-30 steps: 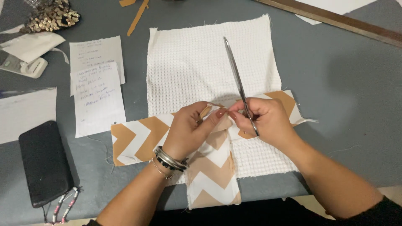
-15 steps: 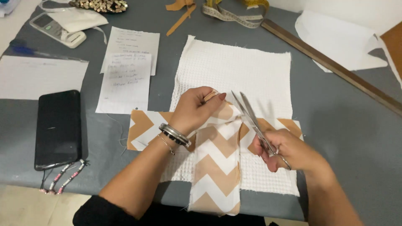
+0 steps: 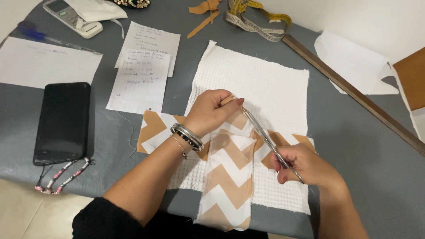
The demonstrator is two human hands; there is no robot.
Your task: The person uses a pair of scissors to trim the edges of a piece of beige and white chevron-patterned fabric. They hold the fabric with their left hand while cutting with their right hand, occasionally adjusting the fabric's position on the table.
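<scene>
Nearest the camera, a grey table [image 3: 367,132] with a matte, cloth-like top carries the sewing work, and pale floor shows past its near edge. A strip of tan-and-white chevron fabric [image 3: 228,177] hangs over that edge and runs up across a second chevron strip [image 3: 152,132] lying crosswise. Both lie on a white waffle-textured cloth [image 3: 261,84], roughly rectangular with frayed edges.

The right hand [image 3: 305,166] is closed through the loops of slim metal scissors [image 3: 265,139], whose blades slant up toward the left hand [image 3: 212,113]; whether the blades are parted cannot be told. The left hand, with stacked bangles at the wrist, pinches the top end of the upright strip between thumb and fingers, right at the scissor tips.

To the left lie a black phone [image 3: 62,121] with a beaded strap, then two handwritten paper sheets [image 3: 141,75] and a larger white sheet [image 3: 44,62]. Farther off are a pale remote-like device [image 3: 71,17], tan fabric scraps [image 3: 206,15], a coiled tape measure [image 3: 254,20] and a long wooden ruler [image 3: 354,93] running diagonally, with loose white paper [image 3: 354,62] against a light wall.
</scene>
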